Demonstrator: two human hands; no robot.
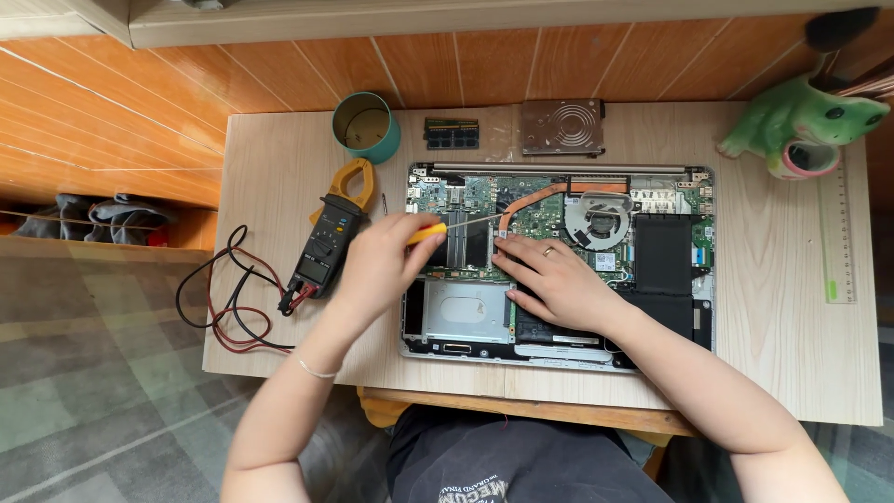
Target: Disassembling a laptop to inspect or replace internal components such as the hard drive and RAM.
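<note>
Near the middle of the table [279, 158], in the head view, an opened laptop [559, 265] lies bottom-up with its cover off, its back edge toward the far edge of the table. The left hand [377, 265] pinches the yellow handle of a screwdriver [447, 226] between thumb and fingers; the thin shaft runs rightward across the green board, and its tip sits close by the copper heat pipe [540, 194], beside the fan [598, 224]. The right hand [549, 279] lies flat on the board, fingers slightly spread, fingertips pressing near the tip; what they press I cannot tell.

To do this well, I judge the shaft should stand more upright over the screw, with steady downward pressure so the tip does not slip onto the board, while the right hand keeps the chassis from sliding.

Toward the table's left edge lie a clamp meter [328, 244] and its red and black leads [233, 303]; a teal cup [367, 126], a memory module [452, 132] and a hard drive [562, 127] line the far edge.
</note>
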